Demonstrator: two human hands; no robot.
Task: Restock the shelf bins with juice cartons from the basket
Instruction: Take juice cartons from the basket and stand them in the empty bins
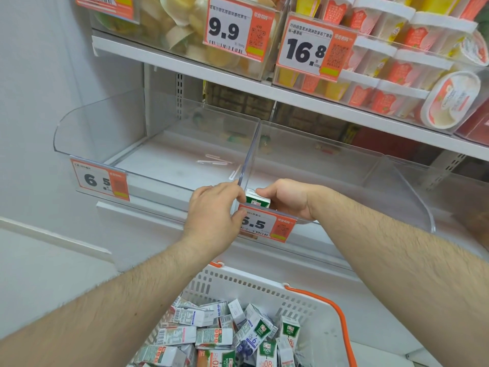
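Both hands meet at the front of the clear shelf bins. My right hand [284,197] grips a green and white juice carton [258,201] just inside the front left corner of the right bin [344,165]. My left hand [215,207] pinches the same carton from the left, at the clear divider [248,157] between the bins. The left bin [158,165] holds only a few loose straws. Below, a white basket [238,284] with orange handles holds several small juice cartons [211,337] lying in a heap.
Price tags reading 6.5 [102,180] and 6.5 [264,225] hang on the bin fronts. The shelf above [185,62] carries bins of jelly cups and pudding tubs with tags 9.9 and 16.8. A white wall is on the left.
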